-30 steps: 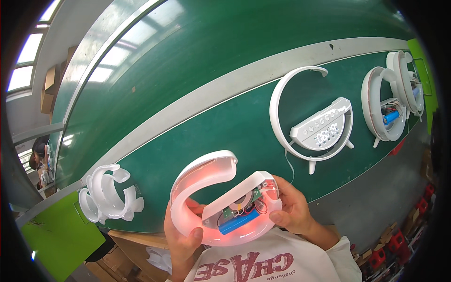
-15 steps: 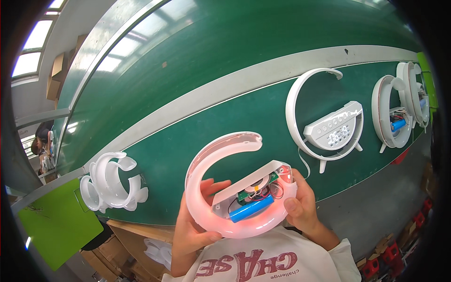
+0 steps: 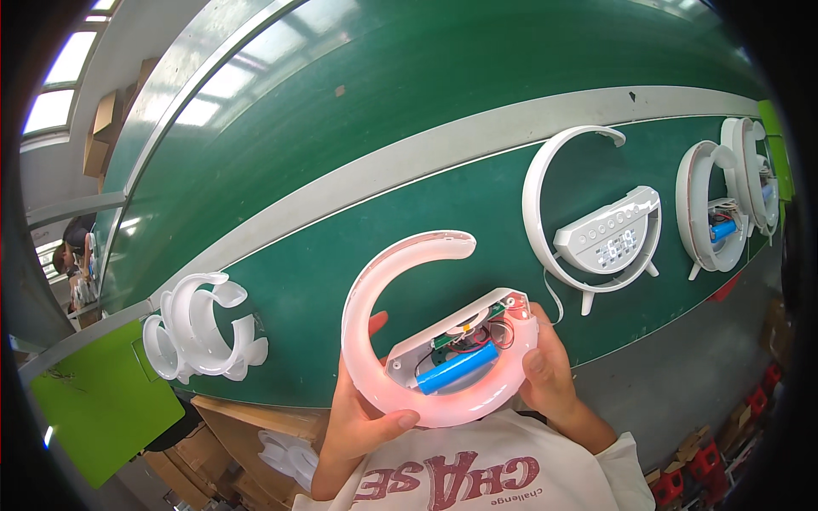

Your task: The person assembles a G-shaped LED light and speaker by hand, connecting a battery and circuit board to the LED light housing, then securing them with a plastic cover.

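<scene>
A white C-shaped lamp [image 3: 361,341] with a pinkish glow is held up in front of my shirt. Its half-round housing faces me uncovered, showing a blue cylindrical battery [image 3: 458,368], thin wires and a green circuit board [image 3: 445,341]. My left hand [image 3: 365,412] grips the ring's lower left, thumb in front and fingers behind. On the lower right, my right hand [image 3: 548,368] clasps the ring beside the end of the housing, with its thumb in front. Just beyond it stands a finished-looking lamp clock [image 3: 607,238] with a lit display.
Nested white curved covers [image 3: 204,332] lie on the green bench [image 3: 298,298] at left. More opened lamps [image 3: 709,209] stand at the far right. Below the bench are a cardboard box [image 3: 256,417] and a green panel [image 3: 102,400]. Another person [image 3: 77,255] is far left.
The lamp has tipped slightly, so more of the ring's front and less of its inner rim shows at the top. My left thumb has slid a little rightward along the ring's lower edge.
</scene>
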`<state>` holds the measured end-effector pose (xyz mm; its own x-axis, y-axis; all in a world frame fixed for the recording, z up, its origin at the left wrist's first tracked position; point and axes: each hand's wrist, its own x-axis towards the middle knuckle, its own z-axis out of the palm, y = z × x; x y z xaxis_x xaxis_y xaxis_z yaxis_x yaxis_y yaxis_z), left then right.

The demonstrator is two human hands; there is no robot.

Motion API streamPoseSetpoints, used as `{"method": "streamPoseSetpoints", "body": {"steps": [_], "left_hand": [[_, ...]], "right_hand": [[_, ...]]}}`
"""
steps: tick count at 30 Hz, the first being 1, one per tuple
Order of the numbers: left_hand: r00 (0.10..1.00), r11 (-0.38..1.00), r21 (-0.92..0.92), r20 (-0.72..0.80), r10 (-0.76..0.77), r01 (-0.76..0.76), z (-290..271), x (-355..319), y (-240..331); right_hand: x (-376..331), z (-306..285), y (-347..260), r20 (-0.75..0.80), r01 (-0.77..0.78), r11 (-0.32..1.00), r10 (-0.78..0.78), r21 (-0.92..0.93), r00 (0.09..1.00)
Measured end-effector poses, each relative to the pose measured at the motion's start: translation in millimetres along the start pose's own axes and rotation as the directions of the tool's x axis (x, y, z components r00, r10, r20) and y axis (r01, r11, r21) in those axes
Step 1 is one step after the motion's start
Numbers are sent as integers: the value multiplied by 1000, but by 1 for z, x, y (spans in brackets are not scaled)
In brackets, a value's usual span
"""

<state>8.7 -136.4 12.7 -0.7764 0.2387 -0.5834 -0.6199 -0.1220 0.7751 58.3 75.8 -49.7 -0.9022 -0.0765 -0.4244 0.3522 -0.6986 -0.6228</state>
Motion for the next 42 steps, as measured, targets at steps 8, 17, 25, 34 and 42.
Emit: {"method": "streamPoseSetpoints", "body": {"steps": [8, 17, 25, 34, 42], "left_hand": [[991, 989, -100, -66, -120, 113, 0, 4, -1], [991, 984, -149, -84, -108, 94, 2, 8, -4], [997, 999, -29, -68, -34, 32, -6, 7, -11], [990, 993, -10, 67, 122, -121, -19, 35, 21], [976, 906, 363, 64, 207, -216, -13, 47, 27]], "right_hand": [[1, 2, -6, 12, -25, 1000, 25, -1, 1000], [0, 7, -8, -15, -72, 997, 73, 12, 997], [1, 10, -7, -28, -35, 999, 35, 18, 999], [-4, 11, -8, -29, -57, 996, 56, -66, 998], [-5, 7, -6, 28, -91, 981, 97, -174, 995]]}}
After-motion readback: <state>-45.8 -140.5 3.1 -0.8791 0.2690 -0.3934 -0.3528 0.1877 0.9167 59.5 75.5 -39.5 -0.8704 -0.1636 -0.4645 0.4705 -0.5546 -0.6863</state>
